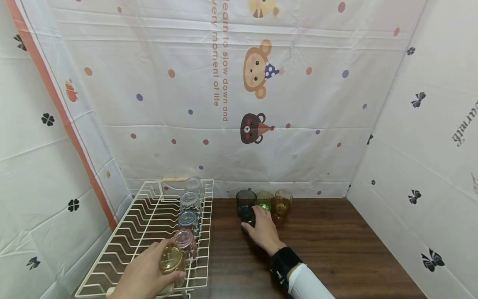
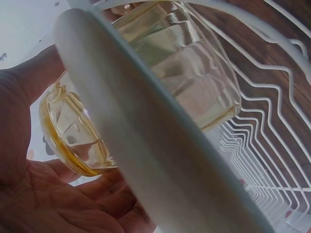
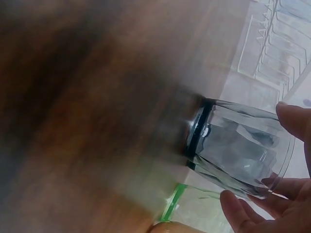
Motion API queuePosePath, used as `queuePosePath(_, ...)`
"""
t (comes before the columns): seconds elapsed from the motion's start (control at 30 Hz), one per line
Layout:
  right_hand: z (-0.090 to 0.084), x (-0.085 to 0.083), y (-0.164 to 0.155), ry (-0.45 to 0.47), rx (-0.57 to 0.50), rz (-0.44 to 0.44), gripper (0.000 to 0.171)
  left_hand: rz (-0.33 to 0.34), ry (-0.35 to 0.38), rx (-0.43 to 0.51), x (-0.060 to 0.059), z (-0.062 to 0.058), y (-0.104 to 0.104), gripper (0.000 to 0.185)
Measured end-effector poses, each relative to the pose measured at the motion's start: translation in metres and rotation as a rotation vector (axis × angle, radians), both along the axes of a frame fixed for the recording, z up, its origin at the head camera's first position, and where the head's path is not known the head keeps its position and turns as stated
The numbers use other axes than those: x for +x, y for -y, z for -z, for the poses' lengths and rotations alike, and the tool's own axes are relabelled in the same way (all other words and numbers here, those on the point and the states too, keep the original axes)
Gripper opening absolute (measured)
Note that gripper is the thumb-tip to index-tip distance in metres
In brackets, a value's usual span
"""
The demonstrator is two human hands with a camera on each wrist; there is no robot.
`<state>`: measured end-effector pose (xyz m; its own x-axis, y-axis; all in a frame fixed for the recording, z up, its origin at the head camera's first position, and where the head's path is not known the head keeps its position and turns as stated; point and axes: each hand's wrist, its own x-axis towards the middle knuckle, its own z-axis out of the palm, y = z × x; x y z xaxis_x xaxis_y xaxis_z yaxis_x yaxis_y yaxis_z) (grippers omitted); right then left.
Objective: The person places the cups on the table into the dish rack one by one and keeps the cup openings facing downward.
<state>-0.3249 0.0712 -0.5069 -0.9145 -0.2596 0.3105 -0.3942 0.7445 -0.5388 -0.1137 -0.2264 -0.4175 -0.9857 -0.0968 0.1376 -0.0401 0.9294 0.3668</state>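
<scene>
**Both hands on glasses**

My left hand (image 1: 143, 274) grips an amber glass (image 1: 171, 259) upside down at the near end of the white wire rack (image 1: 128, 232). My right hand (image 1: 263, 232) curls round a dark grey glass (image 1: 248, 216) standing on the wooden table (image 1: 336, 245). The backdrop reads "slow down".

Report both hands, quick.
Left hand: holding the amber glass in the rack.
Right hand: holding the dark glass on the table.
</scene>
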Motion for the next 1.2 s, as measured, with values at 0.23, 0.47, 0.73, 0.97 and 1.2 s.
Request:
queuePosePath(0.23,-0.005,-0.004,0.004,0.019,0.031,0.029,0.076,-0.016,0.030,-0.019,-0.004,0.006,-0.003,0.089)
queuePosePath(0.47,-0.010,-0.003,0.007,0.067,0.000,0.051,0.077,-0.021,0.062,-0.018,-0.006,0.012,-0.010,0.098)
queuePosePath(0.73,-0.014,-0.003,0.007,0.106,0.039,0.031,0.077,-0.014,0.077,-0.034,-0.007,0.015,-0.014,0.099)
queuePosePath(0.97,-0.022,-0.004,0.004,0.138,0.093,-0.017,0.079,-0.003,0.080,-0.059,-0.006,0.015,-0.015,0.100)
queuePosePath(1.2,-0.025,-0.003,0.004,0.127,0.102,-0.036,0.078,-0.017,0.100,-0.066,-0.006,0.015,-0.015,0.100)
